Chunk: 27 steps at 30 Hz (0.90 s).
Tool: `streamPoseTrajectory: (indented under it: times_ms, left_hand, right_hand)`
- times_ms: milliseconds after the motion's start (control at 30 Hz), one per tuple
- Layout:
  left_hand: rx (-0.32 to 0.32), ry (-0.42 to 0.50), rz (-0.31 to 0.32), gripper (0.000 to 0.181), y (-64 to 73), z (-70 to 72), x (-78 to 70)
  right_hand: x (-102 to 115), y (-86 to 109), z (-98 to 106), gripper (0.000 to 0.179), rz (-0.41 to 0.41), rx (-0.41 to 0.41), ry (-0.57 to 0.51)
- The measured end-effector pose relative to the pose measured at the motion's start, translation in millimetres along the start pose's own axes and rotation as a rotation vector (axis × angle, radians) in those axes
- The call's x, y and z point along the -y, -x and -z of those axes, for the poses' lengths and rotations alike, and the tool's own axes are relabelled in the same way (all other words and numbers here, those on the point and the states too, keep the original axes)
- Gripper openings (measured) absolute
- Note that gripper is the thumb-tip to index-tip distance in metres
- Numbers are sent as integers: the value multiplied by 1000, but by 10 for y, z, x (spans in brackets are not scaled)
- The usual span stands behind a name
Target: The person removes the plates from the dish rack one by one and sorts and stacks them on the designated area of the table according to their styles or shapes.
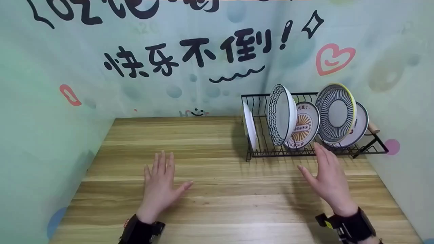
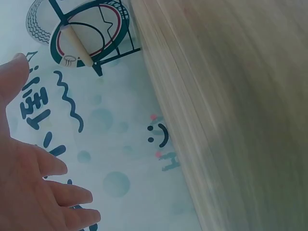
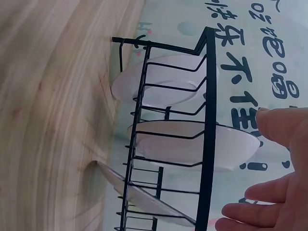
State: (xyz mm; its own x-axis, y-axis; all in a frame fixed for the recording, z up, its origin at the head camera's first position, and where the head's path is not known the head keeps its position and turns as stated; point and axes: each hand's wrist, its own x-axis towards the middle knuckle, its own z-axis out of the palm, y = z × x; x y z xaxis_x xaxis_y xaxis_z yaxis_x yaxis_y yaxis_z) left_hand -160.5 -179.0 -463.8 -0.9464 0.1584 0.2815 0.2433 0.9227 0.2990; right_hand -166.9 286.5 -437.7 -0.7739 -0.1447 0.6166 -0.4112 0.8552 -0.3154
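Note:
My left hand [image 1: 159, 191] reaches out over the left part of the table, fingers straight and thumb spread, holding nothing. My right hand [image 1: 330, 181] is held just in front of a black wire dish rack [image 1: 281, 156], thumb apart from the fingers and nothing in its grasp. In the rack stand a deep bowl with a wavy pattern [image 1: 279, 115], a plate with an orange sunburst [image 1: 302, 125], a yellow-rimmed striped dish [image 1: 337, 113], a dark-rimmed plate [image 1: 362, 123] behind it, and a white plate [image 1: 250, 127] at the left end. In the right wrist view the right hand [image 3: 269, 192] appears beside the rack.
The wooden table [image 1: 203, 203] meets a printed cloth backdrop [image 1: 152, 91] at the back, with cloth walls on both sides. A short wooden rod [image 1: 373, 127] sits at the rack's right end. Black camera straps [image 1: 354, 225] wrap both wrists.

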Motion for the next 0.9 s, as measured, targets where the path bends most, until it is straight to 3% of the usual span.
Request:
streamPoseTrajectory:
  times_ms: [367, 700, 900]
  left_hand:
    - [-21, 28, -42, 109, -73, -84, -108]
    - [14, 59, -45, 110, -176, -178, -239]
    - [17, 90, -45, 109, -245, -243, -326]
  right_hand:
    - [39, -263, -186, 76, -19, -40, -59]
    - [79, -451, -249, 85, -144, 64, -105]
    - [81, -544, -280, 88, -195, 68, -103]
